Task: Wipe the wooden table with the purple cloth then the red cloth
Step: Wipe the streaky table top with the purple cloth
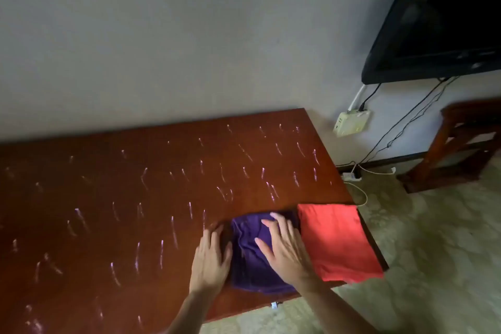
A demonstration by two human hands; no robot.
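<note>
The purple cloth (250, 252) was half hidden under the right hand (284, 252), fingers spread flat; the left hand (210, 263), likewise flat, was laid beside its edge.

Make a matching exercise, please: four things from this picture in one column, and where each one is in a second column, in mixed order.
Things:
1. purple cloth
2. red cloth
3. left hand
4. white streaks

Places:
A. at the table's right end, untouched
B. scattered over the wooden table
C. under the right hand
D. on the wood at the purple cloth's left edge

Pairs: 1-C, 2-A, 3-D, 4-B
</note>
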